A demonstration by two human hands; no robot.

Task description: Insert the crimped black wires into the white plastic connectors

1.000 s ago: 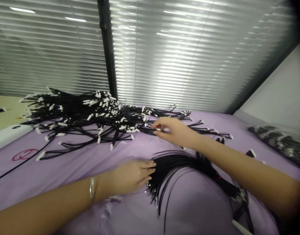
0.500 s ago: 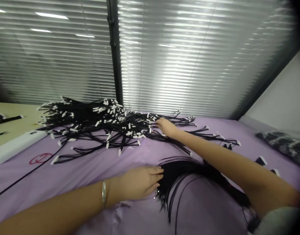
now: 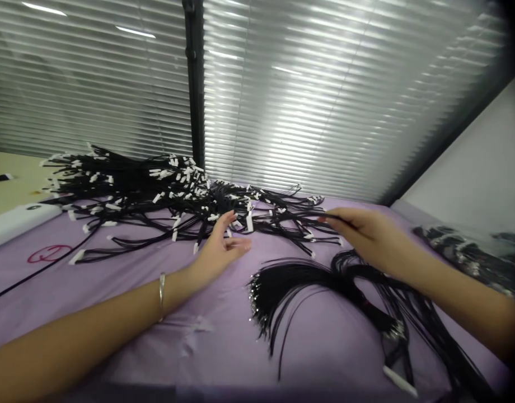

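My right hand [image 3: 369,238] is closed, its thumb and fingers pinching a black wire harness [image 3: 295,214]. The harness runs leftward over the pile, towards a white connector [image 3: 249,220]. My left hand [image 3: 219,246], with a silver bracelet at the wrist, is close to that connector; its thumb and fingers are apart and hold nothing. Behind both hands spreads a heap of black wire harnesses [image 3: 131,187] with white plugs. In front of them lies a thick bundle of loose black wires [image 3: 299,277] with shiny metal tips at its left end.
A purple cloth [image 3: 224,347] covers the table. At the left are a white elongated device [image 3: 22,221] and a red circled mark [image 3: 50,253]. More wires [image 3: 438,324] stretch along the right, with dark bagged-looking bundles [image 3: 463,252] beyond. Window blinds [image 3: 291,112] stand behind.
My right hand has drawn back to the right from the heap with a harness in its fingers. My left hand has left the loose wire bundle and risen towards the heap. The view has shifted slightly.
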